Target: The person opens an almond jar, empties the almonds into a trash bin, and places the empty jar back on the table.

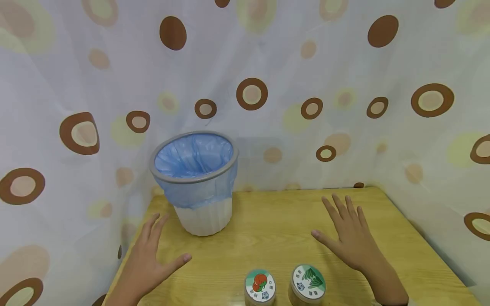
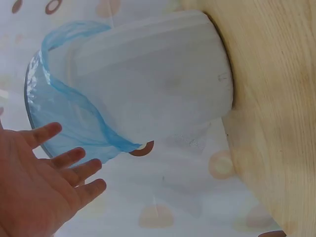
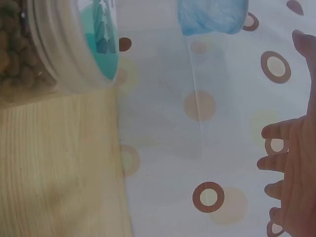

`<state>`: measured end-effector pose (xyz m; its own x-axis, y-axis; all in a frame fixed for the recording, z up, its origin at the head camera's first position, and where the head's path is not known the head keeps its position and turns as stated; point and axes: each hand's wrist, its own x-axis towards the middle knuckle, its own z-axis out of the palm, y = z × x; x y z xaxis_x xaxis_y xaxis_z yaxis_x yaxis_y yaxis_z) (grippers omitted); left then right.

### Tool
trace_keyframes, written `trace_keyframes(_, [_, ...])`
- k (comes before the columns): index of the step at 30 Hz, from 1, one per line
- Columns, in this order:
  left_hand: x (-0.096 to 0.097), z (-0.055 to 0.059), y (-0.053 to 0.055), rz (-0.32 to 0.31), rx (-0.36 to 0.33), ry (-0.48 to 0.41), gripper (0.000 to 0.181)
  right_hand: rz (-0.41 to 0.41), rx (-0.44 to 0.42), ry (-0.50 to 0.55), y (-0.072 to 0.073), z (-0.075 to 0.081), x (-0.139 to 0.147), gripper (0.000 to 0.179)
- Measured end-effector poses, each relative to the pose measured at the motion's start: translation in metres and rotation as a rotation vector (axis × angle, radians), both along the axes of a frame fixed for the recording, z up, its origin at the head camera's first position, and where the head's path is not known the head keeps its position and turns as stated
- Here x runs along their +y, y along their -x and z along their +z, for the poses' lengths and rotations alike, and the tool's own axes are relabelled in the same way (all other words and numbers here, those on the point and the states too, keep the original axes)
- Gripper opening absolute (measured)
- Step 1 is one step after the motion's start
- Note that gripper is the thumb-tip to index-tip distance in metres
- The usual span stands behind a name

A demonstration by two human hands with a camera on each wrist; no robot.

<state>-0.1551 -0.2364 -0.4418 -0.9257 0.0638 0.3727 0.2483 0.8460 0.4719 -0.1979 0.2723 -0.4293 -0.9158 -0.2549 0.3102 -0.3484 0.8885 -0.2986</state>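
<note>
Fingers spread, the left hand [image 1: 147,265] is held over the left side of the table, in front of a white trash can [image 1: 204,216] lined with a blue plastic bag [image 1: 195,155]. It holds nothing. The right hand [image 1: 350,240], also spread and holding nothing, is over the right side. Near the front edge of the head view stand two lidded jars: one with a tomato picture [image 1: 260,285] on its lid, one with a green vegetable picture [image 1: 308,282]. In the right wrist view the green-lidded jar [image 3: 64,47] looms close, with small brown pieces inside.
The light wooden table [image 1: 275,225] reaches back to a white curtain [image 1: 268,51] patterned with brown and yellow circles, which also hangs along both sides. The can stands at the table's back left, its grey rim [image 1: 191,180] facing up.
</note>
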Motion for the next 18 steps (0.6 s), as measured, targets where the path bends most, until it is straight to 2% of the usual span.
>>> trace_keyframes(4, [-0.001,0.004,0.005,-0.018,0.052,-0.017,0.111,0.019,0.006,-0.001,0.008,0.007,-0.005,0.093])
trace_keyframes(12, [-0.003,0.015,0.011,-0.051,0.111,-0.089,0.116,0.071,0.016,0.021,0.022,0.021,-0.023,0.093])
trace_keyframes(18, [-0.004,0.023,0.021,-0.094,0.253,-0.11,0.12,0.13,0.065,0.014,0.039,0.035,-0.043,0.092])
